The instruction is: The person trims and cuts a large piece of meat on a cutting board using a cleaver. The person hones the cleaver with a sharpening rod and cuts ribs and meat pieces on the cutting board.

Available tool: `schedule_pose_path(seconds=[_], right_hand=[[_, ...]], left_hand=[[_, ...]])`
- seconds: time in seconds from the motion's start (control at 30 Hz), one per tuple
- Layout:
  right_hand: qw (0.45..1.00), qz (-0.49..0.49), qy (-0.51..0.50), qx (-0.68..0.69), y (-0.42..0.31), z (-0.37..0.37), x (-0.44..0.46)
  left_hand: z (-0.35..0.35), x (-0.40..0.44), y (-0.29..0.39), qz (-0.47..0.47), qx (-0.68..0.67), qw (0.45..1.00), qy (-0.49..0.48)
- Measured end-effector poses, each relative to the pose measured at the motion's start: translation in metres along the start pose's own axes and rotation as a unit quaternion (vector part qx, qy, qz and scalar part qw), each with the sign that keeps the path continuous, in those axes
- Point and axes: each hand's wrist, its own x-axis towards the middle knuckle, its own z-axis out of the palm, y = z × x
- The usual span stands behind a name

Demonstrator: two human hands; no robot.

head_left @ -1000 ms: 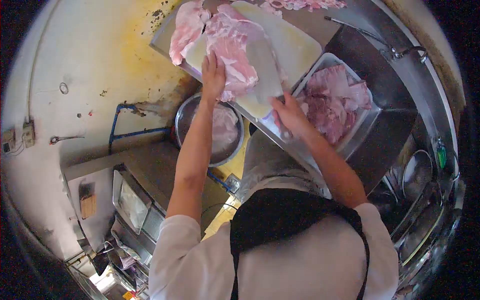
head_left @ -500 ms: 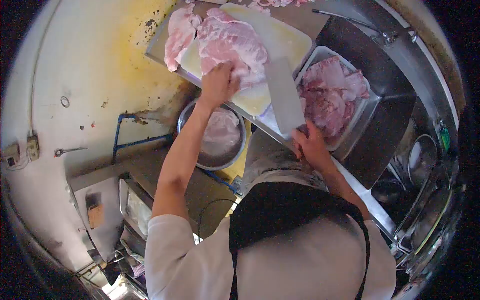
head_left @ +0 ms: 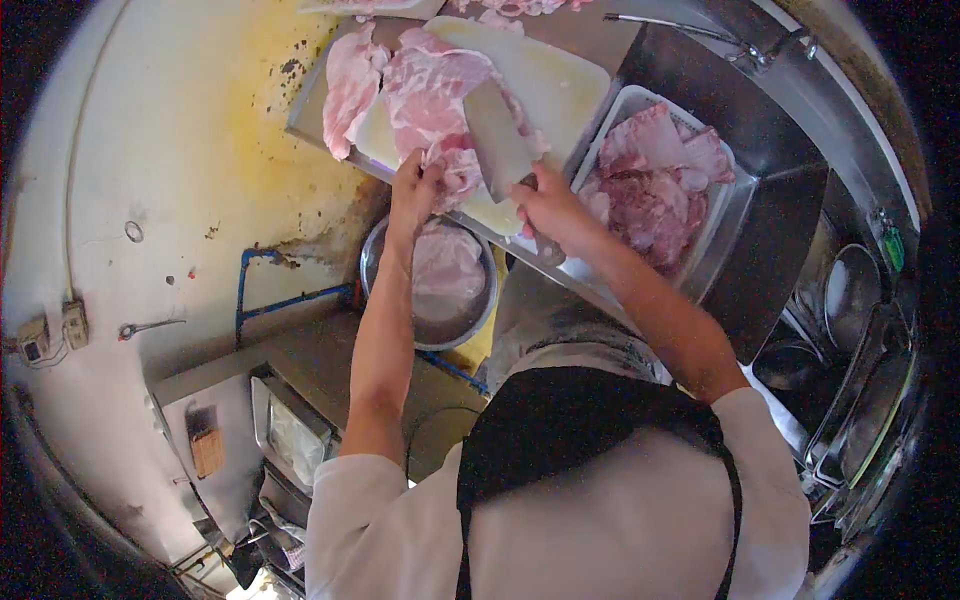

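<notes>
A large slab of raw meat lies on the white cutting board. My left hand is closed on the near edge of this slab, where a flap is bunched up by the fingers. My right hand grips the handle of a wide-bladed cleaver. Its blade lies over the right side of the slab; whether it touches the meat I cannot tell. Another piece of raw meat rests at the board's left end.
A white basket of reddish meat sits in the metal sink at right. Below the board's near edge stands a round metal bowl with pale meat. A faucet is at the sink's back, and pans are at far right.
The cleaver and my right hand have moved left and up, from beside the basket to over the slab. My left hand has shifted slightly down and left, lifting a flap of meat.
</notes>
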Motion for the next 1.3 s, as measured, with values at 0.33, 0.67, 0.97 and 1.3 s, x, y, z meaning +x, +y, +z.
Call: schedule_pose_path(seconds=[0.33,0.67,0.97,1.3], right_hand=[[0.997,0.04,-0.015,0.069,0.018,0.033,-0.065],[0.997,0.044,0.036,0.055,0.055,0.102,-0.089],[0.985,-0.04,0.163,0.029,0.033,0.101,-0.012],[0.995,0.041,0.088,0.006,0.029,0.081,-0.059]], left_hand=[[-0.036,0.038,-0.028,-0.109,-0.217,0.969,-0.035],[-0.056,0.052,-0.06,-0.155,-0.399,0.898,-0.097],[-0.052,0.053,-0.055,-0.177,-0.435,0.879,-0.082],[-0.063,0.072,-0.033,0.064,0.169,0.982,0.062]])
